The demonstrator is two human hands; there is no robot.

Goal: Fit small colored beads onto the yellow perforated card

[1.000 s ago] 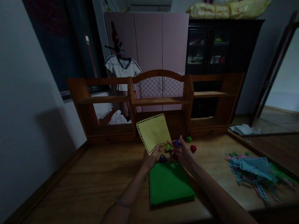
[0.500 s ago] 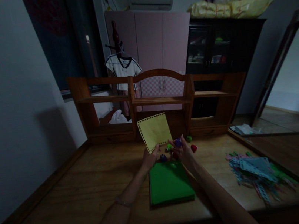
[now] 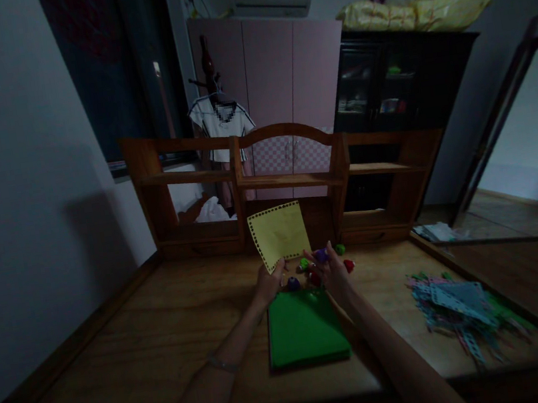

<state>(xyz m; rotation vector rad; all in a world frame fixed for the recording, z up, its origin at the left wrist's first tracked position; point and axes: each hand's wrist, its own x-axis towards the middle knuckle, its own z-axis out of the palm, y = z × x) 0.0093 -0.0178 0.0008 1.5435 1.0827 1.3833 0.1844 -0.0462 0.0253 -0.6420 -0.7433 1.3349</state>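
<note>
My left hand [image 3: 268, 284] pinches the lower edge of a yellow sheet of paper [image 3: 281, 233], held up and slightly curled. Rows of dark holes run along its left, top and bottom edges. In my right hand [image 3: 333, 273] is a small rounded purple object [image 3: 321, 255], gripped by the fingers close to the sheet's lower right corner. Its exact kind is too small and dark to tell. Below both hands lies a stack of green sheets [image 3: 307, 330]. Just beyond it sit similar small pieces: a dark purple one [image 3: 293, 283], a green one [image 3: 303, 264] and a red one [image 3: 315, 279].
More small pieces, one green [image 3: 340, 249] and one red [image 3: 349, 265], lie right of my right hand. A heap of cut blue, pink and green paper strips [image 3: 459, 308] covers the desk's right side. A wooden shelf unit [image 3: 291, 181] rises along the back of the wooden desk [image 3: 188, 335].
The yellow sheet has shifted very slightly up and right. Both hands keep nearly the same place and hold.
</note>
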